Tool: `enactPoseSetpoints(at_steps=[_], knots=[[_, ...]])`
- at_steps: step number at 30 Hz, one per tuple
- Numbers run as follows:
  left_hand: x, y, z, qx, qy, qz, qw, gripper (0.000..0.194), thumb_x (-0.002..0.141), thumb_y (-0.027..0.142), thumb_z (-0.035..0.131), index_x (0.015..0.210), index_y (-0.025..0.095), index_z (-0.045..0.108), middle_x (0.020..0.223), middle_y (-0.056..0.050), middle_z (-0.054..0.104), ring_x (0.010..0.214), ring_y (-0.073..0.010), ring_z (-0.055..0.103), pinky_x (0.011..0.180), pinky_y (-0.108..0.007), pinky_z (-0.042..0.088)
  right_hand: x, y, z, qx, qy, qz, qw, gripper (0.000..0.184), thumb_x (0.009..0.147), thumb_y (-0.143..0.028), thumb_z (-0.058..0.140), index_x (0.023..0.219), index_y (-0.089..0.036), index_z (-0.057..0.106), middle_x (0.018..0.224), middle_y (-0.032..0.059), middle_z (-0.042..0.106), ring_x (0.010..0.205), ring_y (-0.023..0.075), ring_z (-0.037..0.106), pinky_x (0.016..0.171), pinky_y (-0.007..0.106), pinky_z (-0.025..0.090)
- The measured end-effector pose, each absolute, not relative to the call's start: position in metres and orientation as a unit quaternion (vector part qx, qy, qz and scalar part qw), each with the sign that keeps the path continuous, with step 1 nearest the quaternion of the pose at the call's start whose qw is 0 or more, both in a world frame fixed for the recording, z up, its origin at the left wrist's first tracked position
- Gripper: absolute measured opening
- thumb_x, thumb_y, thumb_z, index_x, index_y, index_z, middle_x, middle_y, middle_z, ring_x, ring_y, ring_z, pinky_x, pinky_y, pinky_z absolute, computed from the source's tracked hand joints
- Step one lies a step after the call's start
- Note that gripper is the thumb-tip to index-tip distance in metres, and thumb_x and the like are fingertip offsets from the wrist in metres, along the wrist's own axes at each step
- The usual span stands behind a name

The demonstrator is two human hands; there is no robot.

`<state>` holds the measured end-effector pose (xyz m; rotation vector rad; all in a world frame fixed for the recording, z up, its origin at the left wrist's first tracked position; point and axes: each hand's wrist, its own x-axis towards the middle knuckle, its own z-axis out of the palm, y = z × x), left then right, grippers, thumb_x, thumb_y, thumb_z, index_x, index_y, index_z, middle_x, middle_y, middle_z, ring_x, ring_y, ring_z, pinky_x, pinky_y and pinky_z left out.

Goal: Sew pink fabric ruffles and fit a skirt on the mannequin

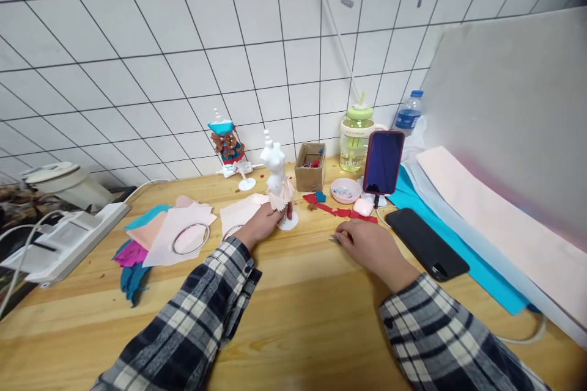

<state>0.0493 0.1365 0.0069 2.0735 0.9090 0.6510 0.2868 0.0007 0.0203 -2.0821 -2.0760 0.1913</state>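
Observation:
A small white dress-form mannequin (274,162) stands upright on a round white base, with pale peach paper around its hips. My left hand (263,224) is closed around its lower part, just under the paper. Lower right of it, my right hand (367,243) rests on the table with its fingers pinched. A small grey pointed metal tool (334,239) pokes out between them; most of it is hidden. Red paper scraps (337,211) lie beyond my right hand. Left of my left hand is a cream paper sheet (241,214) with a metal ring partly on it.
Behind stand a dressed mannequin (227,143), a cardboard box (310,178), a pink dish (345,197), a green-lidded jug (353,146) and an upright phone (384,162). A black phone (426,244) and paper sheets (495,220) lie right. Coloured papers (160,238) and a power strip (77,244) lie left.

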Motion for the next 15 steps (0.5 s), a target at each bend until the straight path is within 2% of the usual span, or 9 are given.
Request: enactPoseSetpoints(at_steps=[4, 8, 10, 15], knots=[[0.0529, 0.1429, 0.0050, 0.818, 0.365, 0.252, 0.365, 0.041, 0.088, 0.051, 0.044, 0.070, 0.017, 0.057, 0.072, -0.004, 0.060, 0.068, -0.0173, 0.052, 0.067, -0.030, 0.045, 0.2858, 0.0013, 0.0191, -0.709, -0.699, 0.057, 0.078, 0.029, 0.094, -0.035, 0.043, 0.093, -0.024, 0.069, 0.089, 0.0055, 0.071, 0.081, 0.0192, 0.065, 0.060, 0.027, 0.035], [0.0577, 0.1457, 0.0013, 0.822, 0.373, 0.254, 0.348, 0.049, 0.092, 0.053, 0.031, 0.064, 0.018, 0.052, 0.066, -0.004, 0.056, 0.065, -0.0168, 0.051, 0.068, -0.030, 0.046, 0.2851, 0.0020, 0.0144, -0.695, -0.711, 0.075, 0.071, 0.028, 0.094, -0.038, 0.044, 0.096, -0.024, 0.069, 0.089, 0.0061, 0.070, 0.084, 0.0204, 0.065, 0.062, 0.028, 0.036], [0.0587, 0.1466, -0.0003, 0.825, 0.379, 0.252, 0.335, 0.048, 0.092, 0.053, 0.031, 0.067, 0.019, 0.053, 0.068, -0.004, 0.057, 0.068, -0.0174, 0.052, 0.070, -0.031, 0.046, 0.2856, 0.0025, 0.0119, -0.693, -0.714, 0.078, 0.067, 0.027, 0.093, -0.038, 0.046, 0.097, -0.024, 0.068, 0.089, 0.0063, 0.069, 0.083, 0.0210, 0.065, 0.062, 0.028, 0.036], [0.0594, 0.1463, -0.0030, 0.828, 0.409, 0.249, 0.293, 0.035, 0.090, 0.046, 0.041, 0.078, 0.018, 0.058, 0.081, -0.007, 0.062, 0.080, -0.0213, 0.056, 0.079, -0.035, 0.046, 0.2888, 0.0039, 0.0114, -0.695, -0.711, 0.088, 0.060, 0.018, 0.090, -0.032, 0.053, 0.099, -0.024, 0.067, 0.091, 0.0061, 0.069, 0.086, 0.0214, 0.064, 0.064, 0.028, 0.036]])
